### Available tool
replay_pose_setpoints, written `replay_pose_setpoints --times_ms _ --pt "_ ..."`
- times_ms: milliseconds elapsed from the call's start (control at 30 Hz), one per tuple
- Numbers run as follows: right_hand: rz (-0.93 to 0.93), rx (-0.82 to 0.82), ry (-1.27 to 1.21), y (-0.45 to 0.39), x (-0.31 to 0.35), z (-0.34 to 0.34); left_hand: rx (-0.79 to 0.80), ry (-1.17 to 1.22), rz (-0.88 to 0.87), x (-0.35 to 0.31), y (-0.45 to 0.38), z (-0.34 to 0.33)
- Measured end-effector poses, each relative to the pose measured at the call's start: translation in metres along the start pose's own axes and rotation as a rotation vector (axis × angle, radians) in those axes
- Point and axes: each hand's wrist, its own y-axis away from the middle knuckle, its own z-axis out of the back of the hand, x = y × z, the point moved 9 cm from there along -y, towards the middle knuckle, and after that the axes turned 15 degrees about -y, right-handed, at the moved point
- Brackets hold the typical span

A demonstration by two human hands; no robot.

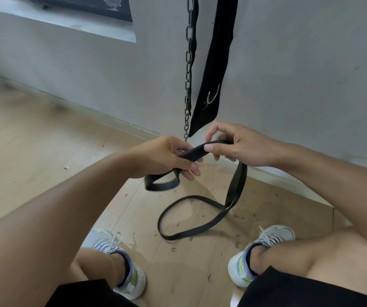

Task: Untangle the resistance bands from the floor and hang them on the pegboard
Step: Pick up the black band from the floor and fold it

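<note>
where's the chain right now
In the head view the chain hangs down the grey wall, top centre, just left of a black strap, ending just above the hands.

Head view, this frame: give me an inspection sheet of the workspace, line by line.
Surface: tan floor, scuffed.
Job's things: black resistance band, one stretch held up between both hands, a loop low by the floor.
Clutter: small flakes of debris on the floor.
Hands: left hand grips the band; right hand pinches it.
Cables: nothing seen.
Surroundings: grey wall; hanging chain; black strap with a metal ring.
</note>
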Motion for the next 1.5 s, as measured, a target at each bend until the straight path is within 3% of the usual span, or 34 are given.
replay_pose_setpoints --times_ms 133,267,367,533,733,900,1167,1300,1433,1500 --pt "0.039 0.019 -0.109 0.0 0.0 -0.001 0.134 0.091 -0.027 -0.006 0.007 -0.01" --pt "-0.039 0.067 -0.22 0.004 -0.011 -0.001 0.15 0.128 -0.035 -0.011 0.009 -0.012" --pt "-0.125 0.056 -0.165 0.006 -0.019 0.0 0.087 0.11 -0.015 -0.009 0.006 -0.007" --pt "-0.181 0.116 -0.178 0.006 -0.019 -0.014 -0.153 0.128 -0.03 -0.012 0.004 0.015" --pt "-0.094 0.05 -0.004 -0.008 -0.012 -0.023 -0.218 0.2 -0.139 -0.022 0.01 0.025" --pt "-0.057 0.0 -0.026 -0.008 -0.006 -0.014 -0.276 0.248 -0.127 -0.013 0.011 0.038" --pt "-0.02 0.072 0.255 -0.007 0.002 -0.035 -0.042 -0.013 0.016 -0.007 0.014 0.016" --pt "0.048 0.093 0.164 -0.009 0.013 -0.039 -0.231 -0.047 -0.011 -0.016 0.006 0.017" --pt "-0.019 0.035 0.009 -0.009 0.004 -0.019 -0.361 0.274 -0.213 -0.037 0.014 0.035" --pt "-0.045 0.027 -0.005 -0.008 -0.003 -0.014 -0.434 0.388 -0.225 -0.034 0.019 0.049"
